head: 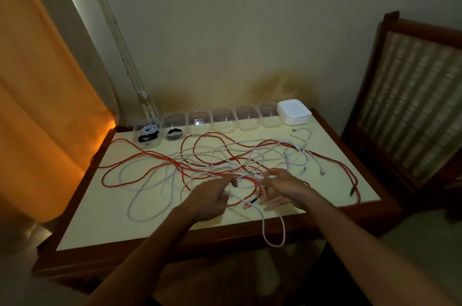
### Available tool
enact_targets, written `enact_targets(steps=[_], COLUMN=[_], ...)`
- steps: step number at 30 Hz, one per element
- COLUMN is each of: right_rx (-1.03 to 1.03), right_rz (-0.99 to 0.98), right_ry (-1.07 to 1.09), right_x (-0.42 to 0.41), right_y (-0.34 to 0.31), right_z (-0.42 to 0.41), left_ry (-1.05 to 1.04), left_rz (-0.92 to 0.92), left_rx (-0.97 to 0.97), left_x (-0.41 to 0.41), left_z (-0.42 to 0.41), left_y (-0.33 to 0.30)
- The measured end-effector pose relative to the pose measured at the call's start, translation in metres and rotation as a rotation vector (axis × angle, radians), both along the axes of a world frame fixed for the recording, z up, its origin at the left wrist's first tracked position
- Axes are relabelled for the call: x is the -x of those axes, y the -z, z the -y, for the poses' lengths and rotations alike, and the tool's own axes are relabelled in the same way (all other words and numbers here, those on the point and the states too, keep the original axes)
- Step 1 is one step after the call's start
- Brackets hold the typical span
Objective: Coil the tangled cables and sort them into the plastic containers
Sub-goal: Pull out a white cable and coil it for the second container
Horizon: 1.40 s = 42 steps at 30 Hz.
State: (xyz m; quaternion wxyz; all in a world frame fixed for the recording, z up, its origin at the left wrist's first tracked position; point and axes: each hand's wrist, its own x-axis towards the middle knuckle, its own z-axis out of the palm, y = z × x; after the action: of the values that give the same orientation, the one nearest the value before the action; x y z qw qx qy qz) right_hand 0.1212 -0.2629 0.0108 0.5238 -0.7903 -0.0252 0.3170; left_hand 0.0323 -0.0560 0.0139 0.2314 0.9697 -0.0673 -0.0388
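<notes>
A tangle of long red cables (117, 184) and thin white cables (140, 195) sprawls across the pale table (100, 220). My left hand (212, 199) rests on the tangle near the front, index finger stretched out and the other fingers loosely curled. Beside it, my right hand (285, 187) pinches a white cable between thumb and index, its other fingers spread. A red plug (250, 203) lies between the hands. One white loop (273, 235) hangs over the front edge. Clear plastic containers (223, 121) line the back edge.
The leftmost container (147, 136) holds coiled white and black cables; the one beside it (174, 132) holds a black coil. A stack of white lids (295, 112) sits at the back right. A wooden chair (412, 106) stands to the right, an orange curtain (37, 106) to the left.
</notes>
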Motion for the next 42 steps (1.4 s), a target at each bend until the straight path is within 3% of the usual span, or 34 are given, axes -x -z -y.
enact_targets(steps=[4,10,14,16,18,20,23,26,29,32,35,37,39,42], right_rx=[0.102,0.294,0.256,0.258,0.239,0.198,0.143,0.091,0.056,0.031,0.041,0.051,0.045,0.127], right_rz=[0.018,0.350,0.405,0.408,0.426,0.426,0.420,0.421,0.396,0.358,0.308,0.300,0.335,0.401], right_ry=[-0.016,0.052,0.106,0.123,0.083,0.028,-0.005,-0.014,-0.022,-0.044,-0.126,-0.161,-0.045,0.278], right_x=[0.002,-0.014,-0.031,-0.038,-0.042,-0.044,-0.045,-0.046,-0.046,-0.048,-0.052,-0.055,-0.059,-0.073], right_y=[0.036,0.065,0.070,0.073,0.076,0.083,0.095,0.103,0.106,0.104,0.094,0.084,0.073,0.057], right_z=[-0.014,-0.030,-0.035,-0.034,-0.031,-0.029,-0.027,-0.027,-0.026,-0.024,-0.024,-0.026,-0.028,-0.028], left_ry=[0.152,0.236,0.409,0.393,0.260,0.067,-0.243,-0.418,-0.432,-0.468,-0.461,-0.476,-0.527,-0.529], left_rz=[-0.485,-0.862,-1.060,-1.008,-0.885,-0.589,-0.252,-0.219,-0.215,-0.210,-0.201,-0.266,-0.226,-0.045], left_rx=[-0.045,-0.114,-0.495,-0.464,-0.203,-0.001,0.048,0.021,-0.096,-0.005,0.215,0.551,0.786,0.834], left_x=[0.014,-0.010,-0.054,-0.081,-0.108,-0.134,-0.171,-0.190,-0.198,-0.202,-0.202,-0.193,-0.184,-0.171], left_z=[0.005,-0.008,-0.004,-0.009,-0.017,-0.019,-0.015,-0.004,0.006,0.010,0.013,0.018,0.020,0.018], left_y=[0.031,0.025,0.001,-0.012,-0.016,-0.004,0.036,0.062,0.071,0.074,0.074,0.063,0.049,0.025])
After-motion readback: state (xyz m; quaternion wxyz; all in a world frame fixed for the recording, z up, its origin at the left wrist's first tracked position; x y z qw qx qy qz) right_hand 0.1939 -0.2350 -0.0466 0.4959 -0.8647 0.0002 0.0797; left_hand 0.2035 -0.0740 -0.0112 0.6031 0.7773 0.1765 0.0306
